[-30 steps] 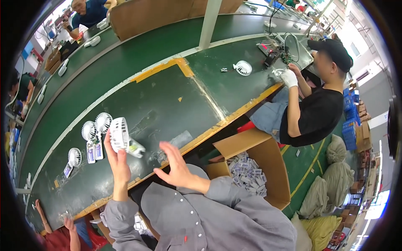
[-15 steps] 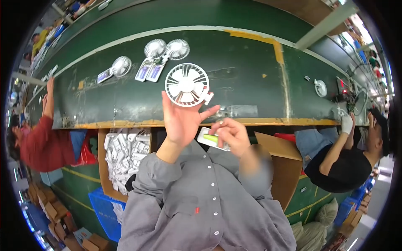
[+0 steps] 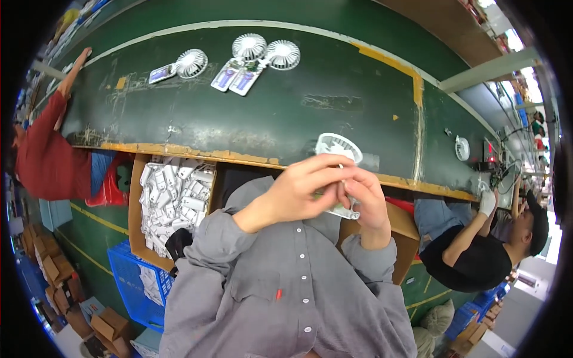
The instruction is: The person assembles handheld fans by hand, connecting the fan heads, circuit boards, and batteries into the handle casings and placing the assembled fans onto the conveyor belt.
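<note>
In front of my chest, just over the near edge of the table, both hands meet on a white handheld fan (image 3: 338, 142). Its round caged head tilts away beyond my fingers, and a pale end of its handle shows below them. My left hand (image 3: 301, 190) reaches across from the left with fingers closed around the fan's neck area. My right hand (image 3: 369, 203) is closed on the handle side, thumb and fingertips pinched near the left fingers. The exact spot where the fingertips meet is partly hidden.
On the green table (image 3: 268, 119) lie several fans with opened handles (image 3: 242, 77). A cardboard box (image 3: 136, 221) of white handle parts stands at my left, a blue crate (image 3: 140, 283) below it. Co-workers sit left and right; the right one (image 3: 477, 256) wears black.
The fan's head has gone from upright above my open left palm to tilted lower right. My left hand has turned over and closed, meeting my right. The view has shifted.
</note>
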`<control>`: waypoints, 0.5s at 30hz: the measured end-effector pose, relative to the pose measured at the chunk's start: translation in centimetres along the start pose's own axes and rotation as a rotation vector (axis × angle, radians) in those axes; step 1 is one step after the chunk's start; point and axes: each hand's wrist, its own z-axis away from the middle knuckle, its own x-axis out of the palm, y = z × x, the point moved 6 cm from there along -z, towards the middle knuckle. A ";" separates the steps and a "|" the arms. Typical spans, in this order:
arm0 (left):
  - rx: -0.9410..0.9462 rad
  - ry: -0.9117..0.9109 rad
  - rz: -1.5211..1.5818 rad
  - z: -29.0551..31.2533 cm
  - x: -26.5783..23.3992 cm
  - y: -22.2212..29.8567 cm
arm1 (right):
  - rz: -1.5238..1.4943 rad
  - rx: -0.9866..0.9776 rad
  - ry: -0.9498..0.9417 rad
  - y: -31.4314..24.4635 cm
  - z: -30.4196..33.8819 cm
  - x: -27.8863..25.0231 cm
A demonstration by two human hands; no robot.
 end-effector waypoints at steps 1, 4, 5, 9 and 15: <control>0.025 0.009 0.002 0.1 0.3 -0.2 | 0.031 0.019 0.046 0.1 0.4 -0.2; 0.141 0.016 -0.188 0.3 0.7 0.1 | 0.152 0.017 0.110 0.6 1.2 -0.9; 0.216 0.035 -0.309 0.3 0.9 0.8 | 0.145 0.012 0.128 0.5 1.3 -1.0; 0.394 0.042 -0.402 1.1 1.2 2.3 | 0.068 0.018 0.096 1.3 2.4 -1.4; 0.009 0.075 0.049 1.6 1.1 -0.3 | -0.282 0.028 0.059 2.1 3.6 -0.8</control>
